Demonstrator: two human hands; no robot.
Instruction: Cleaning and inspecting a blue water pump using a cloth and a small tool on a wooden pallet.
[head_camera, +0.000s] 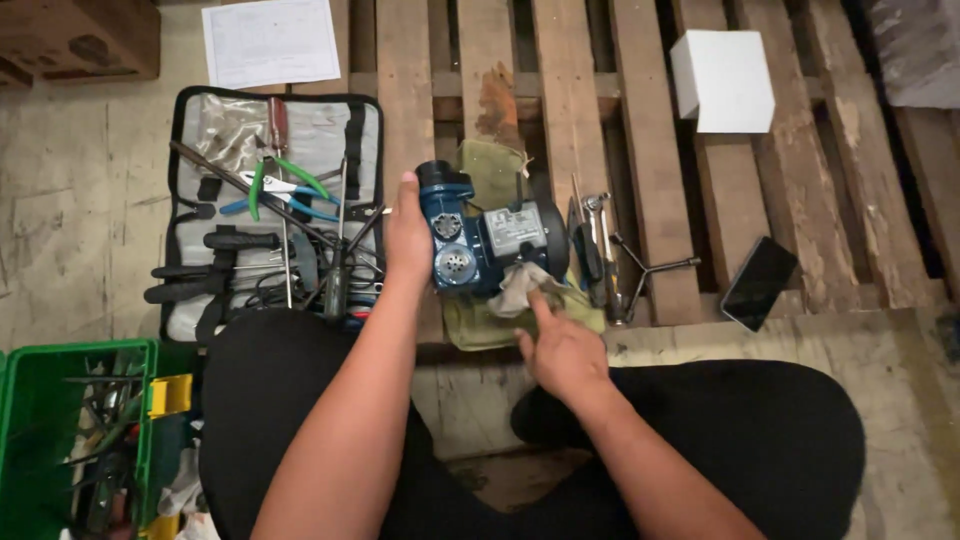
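Observation:
A small blue water pump (480, 240) with a dark motor end lies on a green cloth (478, 322) on a wooden pallet (650, 150). My left hand (408, 235) grips the pump's blue end from the left side. My right hand (562, 345) presses a whitish rag (518, 290) against the pump's lower front with an extended finger. Both forearms reach out over my knees in dark trousers.
An open tool roll (270, 200) with pliers and screwdrivers lies to the left. A cross wrench and spanners (620, 265) rest right of the pump. A black phone (758, 283), a white box (722, 80), a paper sheet (270, 42) and a green crate (60, 430) are nearby.

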